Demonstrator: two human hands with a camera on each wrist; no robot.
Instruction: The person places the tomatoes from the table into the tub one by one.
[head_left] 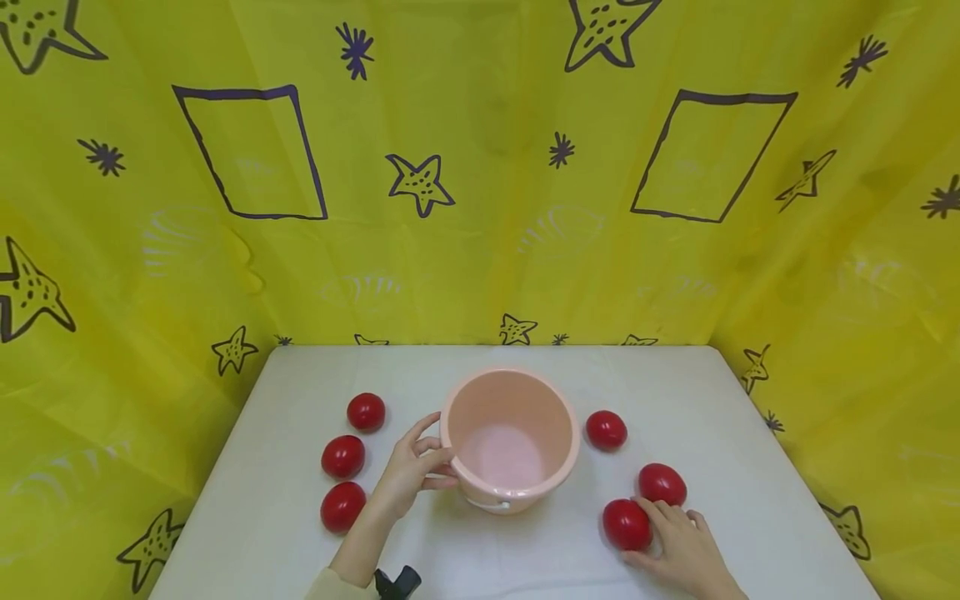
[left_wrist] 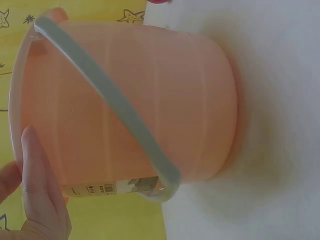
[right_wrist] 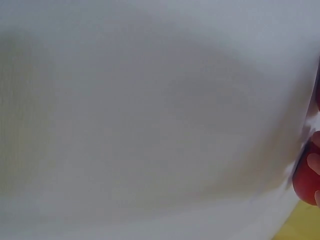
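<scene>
In the head view a pale pink bucket [head_left: 510,492] stands upright near the middle of the white table, its inside bare. My left hand [head_left: 412,471] holds it by the left side of the rim, fingers bent at the edge. The left wrist view shows the bucket's grey handle [left_wrist: 110,95] hanging down along its side. To the right, my right hand [head_left: 686,546] grips a glossy red round fruit [head_left: 627,524], thumb at the near side and fingers at the far side. Another red fruit [head_left: 662,484] lies just behind it, close to the fingertips. Part of the gripped fruit [right_wrist: 305,182] shows in the right wrist view.
One red fruit [head_left: 606,430] lies right of the bucket. Three more, a far one [head_left: 366,412], a middle one [head_left: 342,457] and a near one [head_left: 342,507], line the left side of the table [head_left: 262,500]. Yellow patterned curtains [head_left: 480,250] enclose the back and sides.
</scene>
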